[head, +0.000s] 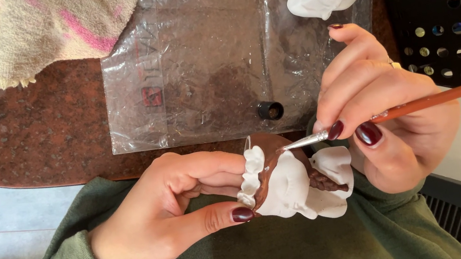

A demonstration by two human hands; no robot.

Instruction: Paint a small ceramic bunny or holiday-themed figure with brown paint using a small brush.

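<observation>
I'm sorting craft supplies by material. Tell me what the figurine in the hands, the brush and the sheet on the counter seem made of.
Figurine: looks like matte white clay or plaster, unglazed, part painted glossy brown. Brush: orange lacquered handle, probably wood, with a shiny metal ferrule. Sheet: clear thin plastic, creased and reflective, seemingly a bag. Counter: polished speckled reddish stone, likely granite.

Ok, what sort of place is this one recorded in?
Likely a home craft or hobby-painting spot: a black rack of small paint bottles, a paint-stained rag, and a fine brush touching a clay figurine.
</observation>
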